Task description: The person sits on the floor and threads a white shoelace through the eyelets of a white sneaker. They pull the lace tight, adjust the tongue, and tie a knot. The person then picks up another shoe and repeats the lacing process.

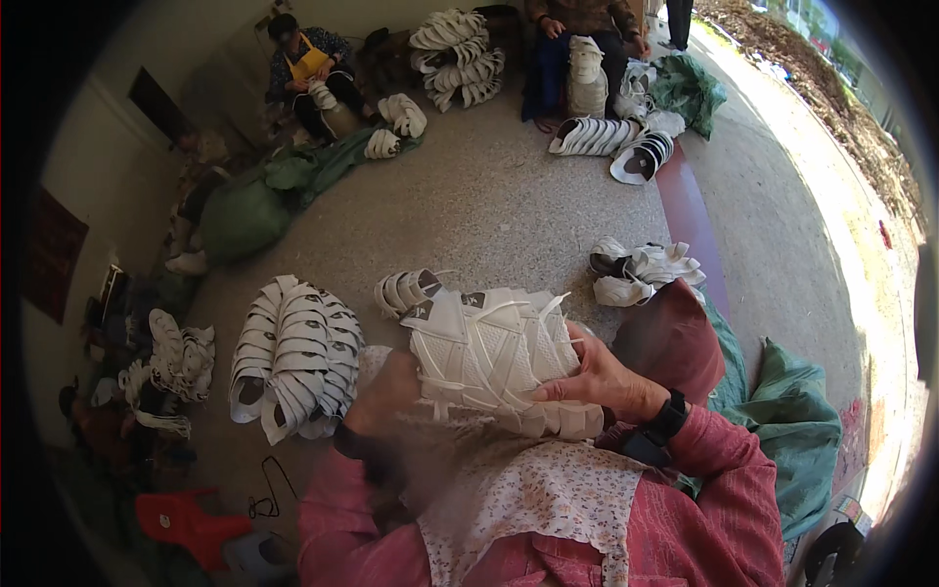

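Over my lap lies a bundle of white shoe uppers (494, 352), with laces crossing the mesh of the topmost one. My right hand (611, 377) grips its right side, the thumb pressed on the top face and the fingers behind. At the bundle's left edge is my left hand (386, 391), smeared by motion with its fingers hidden. A floral apron (533, 479) covers my front below the bundle. Just beyond, a smaller cluster of white uppers (406, 292) rests on the floor.
Nested stacks of white uppers (298, 357) stand at my left; more uppers (646, 269) lie to the right. Green sacks (792, 411) slump at my right, and a red stool (191, 528) is at lower left. A person in a yellow apron (310, 67) sits across the room.
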Motion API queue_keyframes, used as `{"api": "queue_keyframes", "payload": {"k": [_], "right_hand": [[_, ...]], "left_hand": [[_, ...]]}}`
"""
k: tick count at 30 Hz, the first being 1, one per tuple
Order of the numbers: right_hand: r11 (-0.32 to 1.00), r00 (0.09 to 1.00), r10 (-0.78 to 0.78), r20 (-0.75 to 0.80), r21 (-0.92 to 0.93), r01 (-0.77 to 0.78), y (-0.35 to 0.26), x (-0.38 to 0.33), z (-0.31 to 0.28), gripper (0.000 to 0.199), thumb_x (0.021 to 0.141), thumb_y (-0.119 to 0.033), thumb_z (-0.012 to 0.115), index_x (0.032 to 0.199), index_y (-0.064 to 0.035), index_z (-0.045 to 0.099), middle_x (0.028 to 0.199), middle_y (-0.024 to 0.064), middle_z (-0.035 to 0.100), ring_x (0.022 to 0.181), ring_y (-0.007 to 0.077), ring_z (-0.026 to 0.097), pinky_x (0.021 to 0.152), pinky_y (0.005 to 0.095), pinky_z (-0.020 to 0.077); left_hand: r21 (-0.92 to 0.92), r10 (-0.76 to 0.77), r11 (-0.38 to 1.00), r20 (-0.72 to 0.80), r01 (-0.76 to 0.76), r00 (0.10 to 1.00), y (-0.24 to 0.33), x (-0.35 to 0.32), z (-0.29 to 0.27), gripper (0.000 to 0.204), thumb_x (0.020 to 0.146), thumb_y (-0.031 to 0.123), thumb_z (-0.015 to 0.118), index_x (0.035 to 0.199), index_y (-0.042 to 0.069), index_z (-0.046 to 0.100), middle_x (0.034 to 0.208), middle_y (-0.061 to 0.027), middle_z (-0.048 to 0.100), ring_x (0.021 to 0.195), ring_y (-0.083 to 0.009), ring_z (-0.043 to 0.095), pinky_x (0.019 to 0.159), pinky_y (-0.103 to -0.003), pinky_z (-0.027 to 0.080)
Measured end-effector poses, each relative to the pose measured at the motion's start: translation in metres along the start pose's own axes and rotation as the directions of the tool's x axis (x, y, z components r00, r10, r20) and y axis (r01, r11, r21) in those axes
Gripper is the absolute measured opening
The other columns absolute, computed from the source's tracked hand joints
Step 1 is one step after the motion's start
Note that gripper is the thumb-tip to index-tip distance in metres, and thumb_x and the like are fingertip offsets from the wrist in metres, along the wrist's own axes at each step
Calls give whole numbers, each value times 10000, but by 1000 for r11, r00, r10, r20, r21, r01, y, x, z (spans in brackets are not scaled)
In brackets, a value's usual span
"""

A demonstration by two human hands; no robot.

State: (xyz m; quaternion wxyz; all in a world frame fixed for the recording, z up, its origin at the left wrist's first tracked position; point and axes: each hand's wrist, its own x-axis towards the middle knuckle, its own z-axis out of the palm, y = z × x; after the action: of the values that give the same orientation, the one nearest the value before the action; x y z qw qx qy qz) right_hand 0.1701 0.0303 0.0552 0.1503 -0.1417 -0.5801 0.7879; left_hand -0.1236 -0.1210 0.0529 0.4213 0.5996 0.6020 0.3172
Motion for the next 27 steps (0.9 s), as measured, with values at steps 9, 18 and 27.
{"api": "queue_keyframes", "payload": {"k": [9, 18, 27], "right_hand": [[915, 991, -120, 61, -380, 134, -89, 100, 21, 837, 688, -297, 948, 1320, 53, 525, 1163, 147, 681, 1089, 216, 646, 971, 318, 501], [960, 969, 244, 24, -151, -238, -35, 153, -32, 446, 764, -97, 861, 1139, 64, 682, 1085, 142, 725, 904, 203, 721, 819, 324, 583], [949, 948, 314, -41, 3, -314, -8, 210, -94, 240, 920, -81, 678, 1151, -19, 692, 932, 91, 722, 832, 179, 717, 770, 320, 569]], "left_hand": [[-488, 5, 857, -315, -166, 949, 28, 21, -34, 662, 891, 117, 745, 1460, 9, 423, 1379, -119, 578, 1232, -225, 594, 1042, -365, 501], [-489, -176, 871, -204, 55, 963, -43, 65, -28, 502, 906, 103, 725, 1340, -48, 522, 1278, -108, 628, 1141, -184, 629, 988, -323, 522], [476, 292, 879, -600, 38, 745, -41, 49, -74, 542, 810, 121, 765, 1303, 24, 562, 1335, -202, 544, 1244, -380, 548, 1045, -424, 451]]}}
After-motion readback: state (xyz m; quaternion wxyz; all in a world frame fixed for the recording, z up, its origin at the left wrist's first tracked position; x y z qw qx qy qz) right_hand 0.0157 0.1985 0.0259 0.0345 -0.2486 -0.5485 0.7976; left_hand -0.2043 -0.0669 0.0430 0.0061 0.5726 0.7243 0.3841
